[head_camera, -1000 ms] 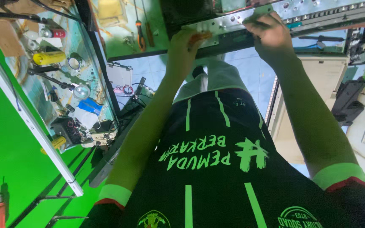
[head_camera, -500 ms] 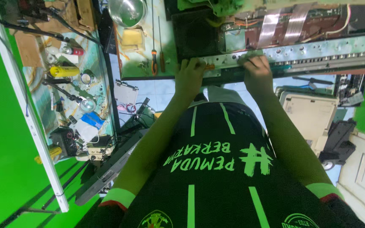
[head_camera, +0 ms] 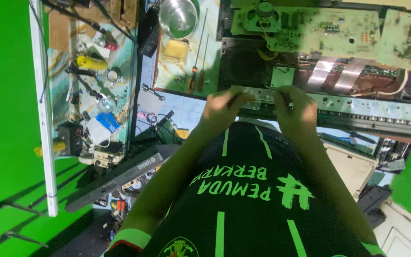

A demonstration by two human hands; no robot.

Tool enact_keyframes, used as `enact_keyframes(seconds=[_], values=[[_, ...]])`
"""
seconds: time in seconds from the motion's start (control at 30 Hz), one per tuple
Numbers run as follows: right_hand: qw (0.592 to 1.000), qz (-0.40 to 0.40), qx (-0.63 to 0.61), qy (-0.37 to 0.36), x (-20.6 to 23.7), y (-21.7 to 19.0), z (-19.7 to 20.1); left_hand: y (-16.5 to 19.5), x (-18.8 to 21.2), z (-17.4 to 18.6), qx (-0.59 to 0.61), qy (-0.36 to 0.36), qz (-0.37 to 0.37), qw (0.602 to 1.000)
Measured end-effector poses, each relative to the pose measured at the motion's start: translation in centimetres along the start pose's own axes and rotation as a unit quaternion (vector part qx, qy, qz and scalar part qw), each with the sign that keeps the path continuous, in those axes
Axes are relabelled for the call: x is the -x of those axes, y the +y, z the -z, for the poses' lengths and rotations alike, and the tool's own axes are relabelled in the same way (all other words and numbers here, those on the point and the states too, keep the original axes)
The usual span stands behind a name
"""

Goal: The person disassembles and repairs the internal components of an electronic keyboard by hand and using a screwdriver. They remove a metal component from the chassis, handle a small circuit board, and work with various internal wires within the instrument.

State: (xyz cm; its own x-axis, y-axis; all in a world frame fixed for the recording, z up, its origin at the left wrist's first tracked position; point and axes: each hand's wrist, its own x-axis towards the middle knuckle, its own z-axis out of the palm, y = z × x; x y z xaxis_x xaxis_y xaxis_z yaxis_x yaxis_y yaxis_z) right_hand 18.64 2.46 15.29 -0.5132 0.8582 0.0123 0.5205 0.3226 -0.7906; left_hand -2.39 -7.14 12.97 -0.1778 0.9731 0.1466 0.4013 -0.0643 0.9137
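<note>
An opened electronic instrument lies on the bench, with green circuit boards [head_camera: 324,31], a speaker [head_camera: 262,14] and flat ribbon cables [head_camera: 334,74]. A long metal strip [head_camera: 381,109] with holes runs along its near edge. My left hand [head_camera: 222,108] is curled over the strip's left part, and something thin and dark shows between its fingers. My right hand [head_camera: 295,108] grips the strip just to the right, fingers bent over its edge. The two hands are about a hand's width apart.
On the bench to the left lie two screwdrivers [head_camera: 197,71], a metal bowl [head_camera: 178,16] and a yellow sponge [head_camera: 174,49]. A cluttered shelf [head_camera: 91,95] holds a yellow tube, tape and small parts. A white bar [head_camera: 44,119] and a dark keyboard casing [head_camera: 120,176] stand lower left.
My hands have drawn closer together along the metal strip. The view has dropped lower in the picture, so more of the circuit boards and bench now shows.
</note>
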Motion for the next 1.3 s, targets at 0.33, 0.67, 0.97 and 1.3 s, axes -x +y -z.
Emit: enact_keyframes(seconds=[0.33, 0.67, 0.97, 1.3], values=[[0.995, 0.056, -0.057, -0.060, -4.1, -5.5, -1.8, 4.3, 0.9, 4.9, 0.001, 0.202, 0.113, 0.973], [0.996, 0.074, -0.044, -0.015, -8.3, -9.1, -9.2, -0.9, -1.9, 12.8, -0.027, 0.156, 0.078, 0.984], [0.985, 0.117, 0.122, 0.021, -11.7, -5.5, -20.8, -11.1, -4.0, 17.1, -0.236, -0.001, 0.001, 0.972], [0.976, 0.054, 0.210, -0.018, -13.8, -4.9, -25.5, -17.7, -5.8, 15.7, -0.272, -0.088, 0.010, 0.958]])
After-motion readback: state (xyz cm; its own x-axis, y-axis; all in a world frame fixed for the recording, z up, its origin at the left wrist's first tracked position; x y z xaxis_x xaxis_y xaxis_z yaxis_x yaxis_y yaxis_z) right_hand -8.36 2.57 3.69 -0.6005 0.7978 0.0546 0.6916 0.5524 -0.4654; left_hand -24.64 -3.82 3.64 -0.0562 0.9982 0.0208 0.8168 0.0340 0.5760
